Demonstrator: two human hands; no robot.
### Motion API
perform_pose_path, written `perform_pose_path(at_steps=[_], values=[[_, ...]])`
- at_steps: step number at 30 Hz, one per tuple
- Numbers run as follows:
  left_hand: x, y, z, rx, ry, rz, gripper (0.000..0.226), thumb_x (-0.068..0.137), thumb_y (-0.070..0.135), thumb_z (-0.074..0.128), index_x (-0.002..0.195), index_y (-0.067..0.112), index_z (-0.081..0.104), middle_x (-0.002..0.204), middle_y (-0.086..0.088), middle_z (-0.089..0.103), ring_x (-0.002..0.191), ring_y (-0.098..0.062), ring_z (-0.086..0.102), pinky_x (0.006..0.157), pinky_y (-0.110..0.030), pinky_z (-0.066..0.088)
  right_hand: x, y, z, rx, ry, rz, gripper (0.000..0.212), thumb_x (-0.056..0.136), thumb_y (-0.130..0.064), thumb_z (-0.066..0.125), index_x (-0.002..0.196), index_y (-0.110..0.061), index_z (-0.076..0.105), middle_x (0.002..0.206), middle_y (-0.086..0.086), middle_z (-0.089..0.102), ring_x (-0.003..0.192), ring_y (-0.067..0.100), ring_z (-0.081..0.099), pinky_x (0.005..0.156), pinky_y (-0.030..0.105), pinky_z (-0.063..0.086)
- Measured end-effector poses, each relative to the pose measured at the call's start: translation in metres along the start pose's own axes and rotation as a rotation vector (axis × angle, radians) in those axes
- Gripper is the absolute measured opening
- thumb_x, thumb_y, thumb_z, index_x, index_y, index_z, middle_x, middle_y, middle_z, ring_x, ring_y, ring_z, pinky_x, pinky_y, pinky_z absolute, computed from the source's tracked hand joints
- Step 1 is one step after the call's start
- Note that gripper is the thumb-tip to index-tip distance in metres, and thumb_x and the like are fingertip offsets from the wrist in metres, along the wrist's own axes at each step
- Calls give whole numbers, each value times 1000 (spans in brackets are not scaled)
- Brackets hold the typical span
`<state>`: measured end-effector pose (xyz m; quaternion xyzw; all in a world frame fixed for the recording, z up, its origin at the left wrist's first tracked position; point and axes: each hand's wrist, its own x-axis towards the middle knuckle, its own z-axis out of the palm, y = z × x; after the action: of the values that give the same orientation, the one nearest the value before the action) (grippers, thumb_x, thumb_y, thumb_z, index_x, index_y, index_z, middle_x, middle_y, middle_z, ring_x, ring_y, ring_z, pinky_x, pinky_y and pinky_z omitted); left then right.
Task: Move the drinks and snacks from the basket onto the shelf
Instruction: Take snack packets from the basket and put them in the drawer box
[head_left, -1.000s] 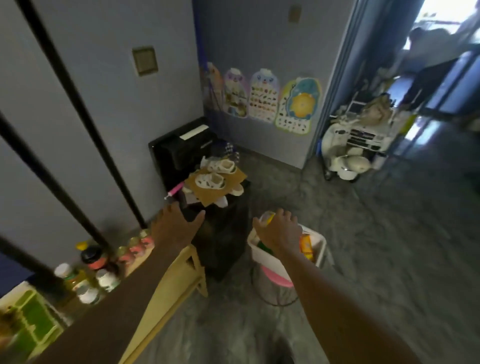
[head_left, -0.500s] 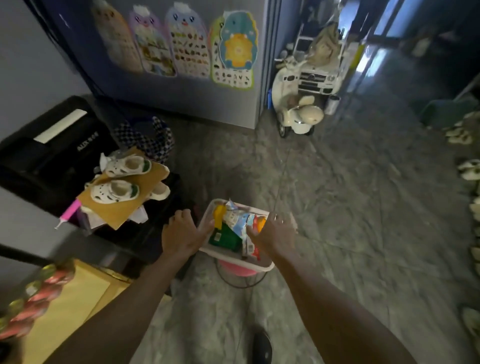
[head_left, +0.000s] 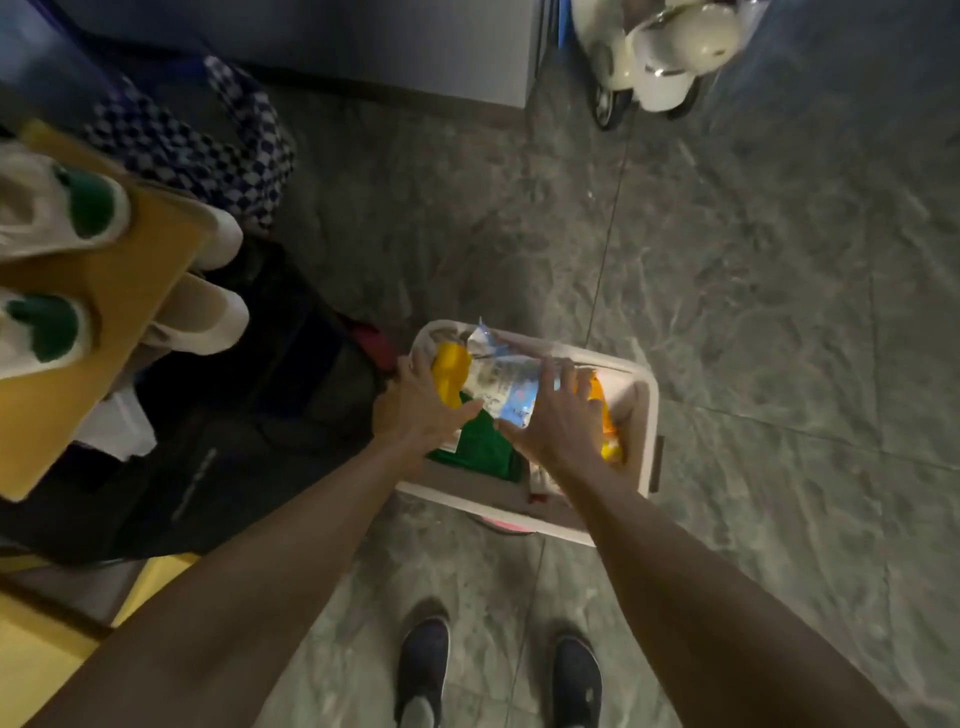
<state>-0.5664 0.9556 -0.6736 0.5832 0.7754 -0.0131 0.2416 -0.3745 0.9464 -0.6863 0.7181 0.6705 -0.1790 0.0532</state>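
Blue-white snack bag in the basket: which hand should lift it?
Right. The right hand lies with fingers spread across the blue-white snack bag; the left hand is by the yellow pack at the basket rim.

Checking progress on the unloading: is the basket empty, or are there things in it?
Not empty. The basket holds a pale blue packet, a yellow item and a green pack.

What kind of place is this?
Probably a home, maybe a hallway: a toy scooter is parked on the tiled floor, small shoes sit on cardboard, and there is a basket of snacks.
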Motion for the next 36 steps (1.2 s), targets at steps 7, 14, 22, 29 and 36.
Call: perform_pose_path(at_steps=[7,14,22,29,36], values=[[43,-4,53,38,155,123,94,93,47,74,165,19,20,161,-17,39,139,-42,42,109,-58,46,45,-3,54,-40,48,-64,103,77,-65,84,158,-28,31,163,15,21,142,50,32,93,63,55],[37,-7,33,-75,228,119,46,102,35,63,144,26,45,119,-12,68,105,-41,67,83,-49,52,39,-6,37,-66,143,-102,54,89,-45,82,132,-21,60,146,15,39,123,43,52,83,55,57],[-12,21,-67,-188,268,117,43,96,32,69,135,19,55,112,-16,73,102,-42,69,81,-46,53,11,-4,-94,109,239,-130,51,87,-39,85,123,-12,61,140,17,42,103,44,65,77,53,63],[-71,58,-226,-403,392,196,43,95,47,72,130,23,63,97,-9,77,88,-32,73,82,-42,58,-38,-18,-256,137,382,-140,54,85,-47,84,122,-14,63,132,11,44,98,33,65,69,43,60],[-159,65,-369,-387,499,164,59,89,43,82,139,22,61,119,-8,75,109,-31,70,88,-34,47,-113,-48,-389,129,445,-228,61,87,-55,78,132,-17,62,132,10,46,105,31,65,76,45,64]])
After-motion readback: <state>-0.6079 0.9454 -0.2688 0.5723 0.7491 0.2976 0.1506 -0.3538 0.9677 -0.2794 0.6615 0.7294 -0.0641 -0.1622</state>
